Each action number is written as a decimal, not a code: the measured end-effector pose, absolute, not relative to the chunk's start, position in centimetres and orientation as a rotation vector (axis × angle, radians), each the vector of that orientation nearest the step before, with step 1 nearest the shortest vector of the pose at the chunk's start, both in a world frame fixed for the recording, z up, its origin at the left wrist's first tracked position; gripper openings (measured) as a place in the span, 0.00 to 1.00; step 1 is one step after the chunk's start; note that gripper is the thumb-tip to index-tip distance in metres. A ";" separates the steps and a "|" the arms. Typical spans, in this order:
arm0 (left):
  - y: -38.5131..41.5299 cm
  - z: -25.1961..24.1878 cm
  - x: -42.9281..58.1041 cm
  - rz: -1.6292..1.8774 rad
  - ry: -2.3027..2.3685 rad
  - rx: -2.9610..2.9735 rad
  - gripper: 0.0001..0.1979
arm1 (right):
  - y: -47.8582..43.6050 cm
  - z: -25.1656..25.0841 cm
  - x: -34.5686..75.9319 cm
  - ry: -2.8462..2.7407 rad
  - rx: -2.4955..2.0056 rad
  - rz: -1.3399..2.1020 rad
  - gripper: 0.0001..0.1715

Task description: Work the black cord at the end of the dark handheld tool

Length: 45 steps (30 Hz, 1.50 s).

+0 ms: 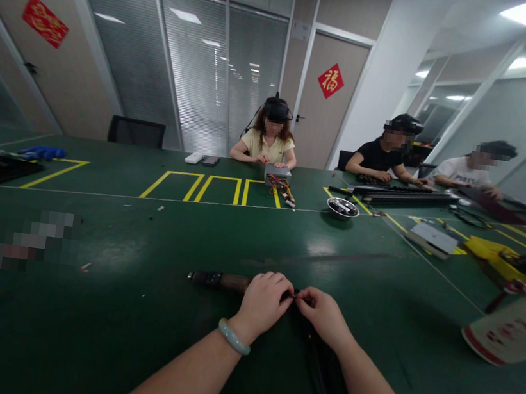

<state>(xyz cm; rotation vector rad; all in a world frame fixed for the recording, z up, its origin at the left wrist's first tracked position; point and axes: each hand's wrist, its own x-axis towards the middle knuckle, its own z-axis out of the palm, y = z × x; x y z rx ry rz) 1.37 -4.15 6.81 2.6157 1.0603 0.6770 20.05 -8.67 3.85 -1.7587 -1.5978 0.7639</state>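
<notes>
Green surface (96,317), tool (232,283) near; door (326,121) far.
Left hand (264,307) curled around tool; right hand (325,315) pinching tool's right end; bowl (341,216) far right.

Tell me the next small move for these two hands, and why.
Probably best: a small, gentle adjustment with the right hand while the left hand braces the brown handle. The left hand curls over the handle, and the right hand's fingertips are drawn together close beside the left's; what they pinch is too small to tell.
</notes>
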 end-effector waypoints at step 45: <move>-4.0 6.6 1.4 0.691 1.036 2.627 0.04 | -8.9 4.0 19.9 -1.596 -1.729 0.741 0.11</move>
